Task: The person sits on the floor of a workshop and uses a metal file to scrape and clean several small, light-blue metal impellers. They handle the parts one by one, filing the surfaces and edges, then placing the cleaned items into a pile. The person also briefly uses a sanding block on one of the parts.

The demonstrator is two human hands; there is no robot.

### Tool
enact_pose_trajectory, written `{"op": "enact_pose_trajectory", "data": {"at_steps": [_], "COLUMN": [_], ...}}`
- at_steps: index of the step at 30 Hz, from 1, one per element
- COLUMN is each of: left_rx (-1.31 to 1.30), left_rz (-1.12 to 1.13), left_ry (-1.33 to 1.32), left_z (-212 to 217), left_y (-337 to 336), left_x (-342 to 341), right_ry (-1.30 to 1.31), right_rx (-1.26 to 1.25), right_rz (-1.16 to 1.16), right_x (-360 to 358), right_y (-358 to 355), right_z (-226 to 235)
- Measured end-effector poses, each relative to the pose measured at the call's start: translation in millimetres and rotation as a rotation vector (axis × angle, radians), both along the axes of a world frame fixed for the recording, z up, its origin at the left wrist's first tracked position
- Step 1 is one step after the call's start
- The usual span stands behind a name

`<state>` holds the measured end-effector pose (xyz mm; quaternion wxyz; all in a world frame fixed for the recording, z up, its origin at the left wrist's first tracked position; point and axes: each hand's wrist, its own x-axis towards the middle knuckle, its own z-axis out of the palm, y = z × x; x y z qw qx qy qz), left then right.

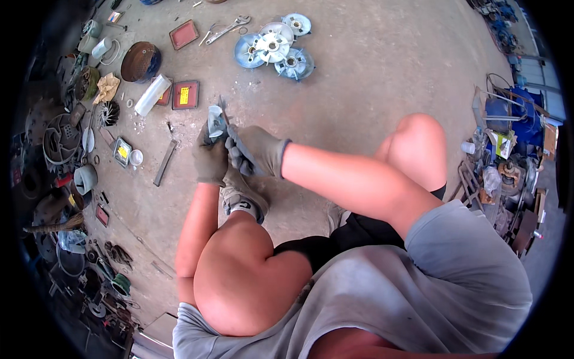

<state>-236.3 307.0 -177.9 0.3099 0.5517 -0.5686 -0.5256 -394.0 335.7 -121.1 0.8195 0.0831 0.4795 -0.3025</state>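
Observation:
Both of my hands wear grey-brown work gloves and meet low over the floor, in front of my left shoe. My left hand is closed around a small pale blue-grey part that sticks up past its fingers. In my right hand is a long, flat, dark grey tool with a narrow pointed tip, fingers wrapped round it. That tip stands right beside the part, and I cannot tell whether they touch. The tool's exact kind does not show, and the gloves hide much of both things.
Several blue and white round covers lie ahead, near a wrench. To the left are a red tray, a white plastic-wrapped roll, a rusty round pan and a flat metal bar. Clutter lines both sides.

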Motion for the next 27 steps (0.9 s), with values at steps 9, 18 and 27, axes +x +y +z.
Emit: {"op": "enact_pose_trajectory", "data": {"at_steps": [9,18,27], "left_rx": [0.016,0.077,-0.026], "left_rz": [-0.038,0.011,0.018], "left_ry": [0.023,0.053,0.013], "left_z": [1.7,-13.5,-27.2], "left_y": [-3.0,-9.3,-10.3], "left_x": [-2.2,7.5,11.5], "right_ry": [0.362,0.543,0.734], "right_rx": [-0.117,-0.281,-0.356], "right_rz": [0.163,0.314,0.438], "right_x": [-8.1,-27.5,-30.0], "right_y": [-3.5,-4.7,-21.6], "right_z": [15.8,-3.0,-40.7]}}
